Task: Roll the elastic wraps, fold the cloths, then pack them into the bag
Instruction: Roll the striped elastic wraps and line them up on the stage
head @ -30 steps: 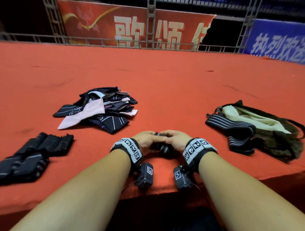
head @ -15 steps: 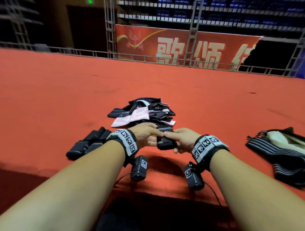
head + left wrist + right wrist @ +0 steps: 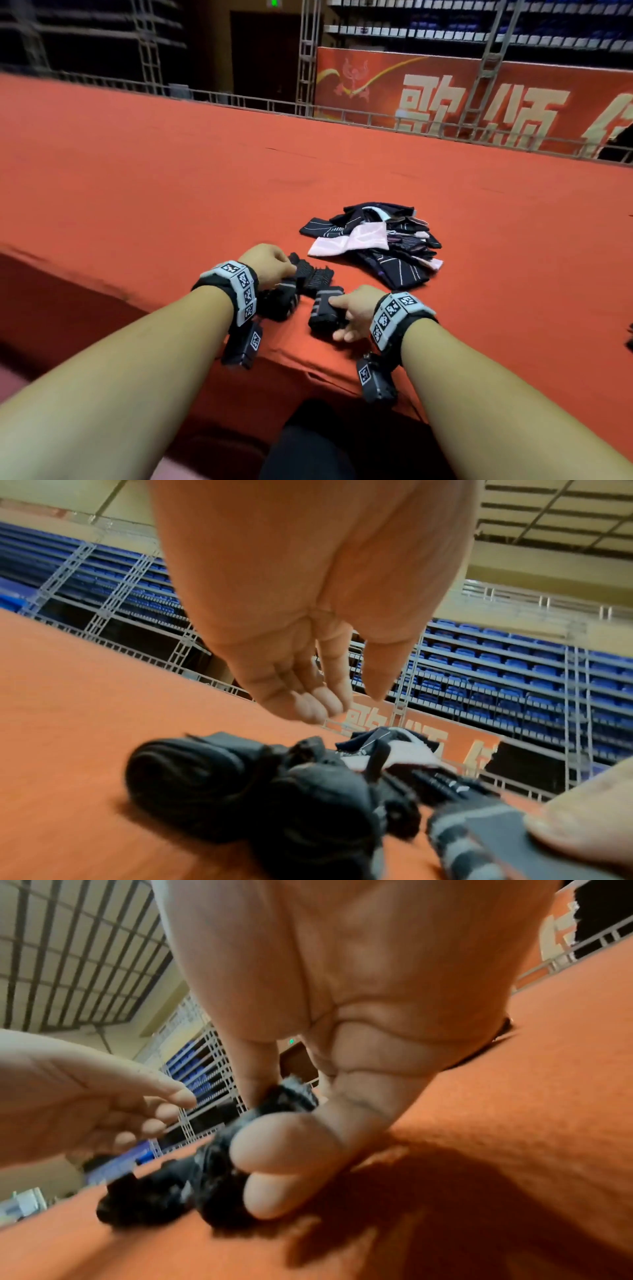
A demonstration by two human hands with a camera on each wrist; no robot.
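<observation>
Right hand grips a dark rolled wrap on the red table; left hand hovers relaxed over the other rolls.

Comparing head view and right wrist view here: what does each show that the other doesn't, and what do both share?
Only the head view shows the pile of unfolded cloths and both forearms with marker bands. Only the right wrist view shows the underside of the right hand, fingers curled round the rolled wrap from below. Both show that wrap held on the red cloth-covered table, the other rolled wraps beside it, and the left hand close by.
</observation>
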